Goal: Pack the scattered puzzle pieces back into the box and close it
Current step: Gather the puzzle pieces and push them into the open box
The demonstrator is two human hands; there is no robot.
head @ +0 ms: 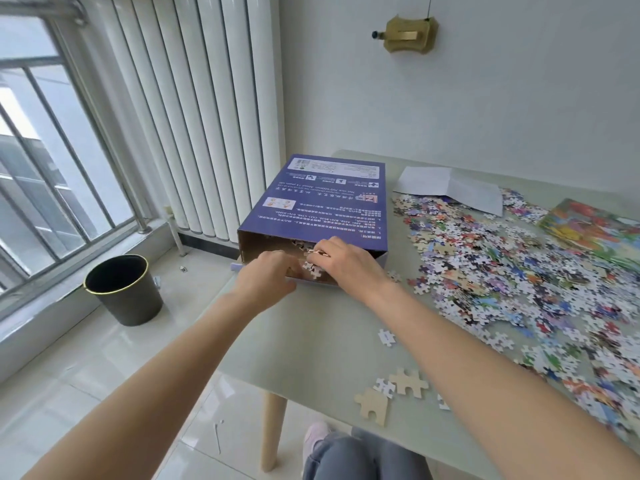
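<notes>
The fingers (313,252) of the right hand (341,263) are curled around a small bunch of puzzle pieces (311,268) right at the mouth of the box (311,199). The left hand (268,277) is just beside it, at about nine o'clock from the right one. Its fingers are bent in toward the same bunch, but I cannot tell if they hold any pieces or only push them in.

The blue box lies flat on the counter (311,341) with its open end facing the person. I can see a few pieces already inside the brown opening, so some packing is done. I cannot see how full it is.

A lot is still left, I think. A big heap of loose pieces (502,271) covers the counter at about three o'clock from the box. A few more strays (398,386) sit alone near the counter's front edge, at about five o'clock from the hands. One single piece (386,337) lies between them and the box.

A white folded paper (450,188) lies at one o'clock from the hands, and a bright picture sheet (592,226) lies at the far right.

The box is not closed yet. That has to wait until the heap is gone, so this job looks early on.
</notes>
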